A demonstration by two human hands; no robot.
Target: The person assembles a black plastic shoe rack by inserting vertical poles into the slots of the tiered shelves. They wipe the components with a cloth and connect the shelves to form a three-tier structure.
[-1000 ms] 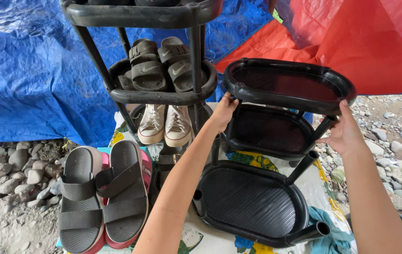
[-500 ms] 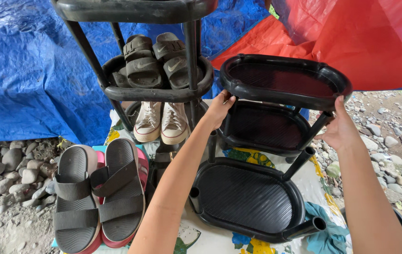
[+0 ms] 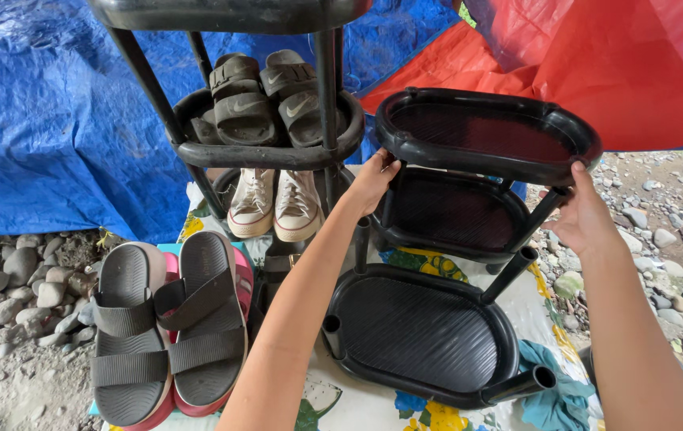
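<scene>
Both hands grip the black shoe rack's (image 3: 437, 319) top tray (image 3: 485, 132).
Left hand (image 3: 372, 179) and right hand (image 3: 585, 217) curl around opposite rims, probably tight; sandals (image 3: 166, 327) lie left of the rack.

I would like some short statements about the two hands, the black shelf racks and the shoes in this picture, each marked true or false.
1. Both hands grip the top tray of the smaller black rack. True: the left hand is at its left edge, the right hand at its right edge.
2. The smaller rack's trays hold shoes. False: all three trays are bare.
3. Dark slide sandals sit on a shelf of the taller rack. True.
4. The white sneakers lie on the stones. False: they stand on the level under the slide sandals.
5. Grey strap sandals lie at lower left. True.
</scene>
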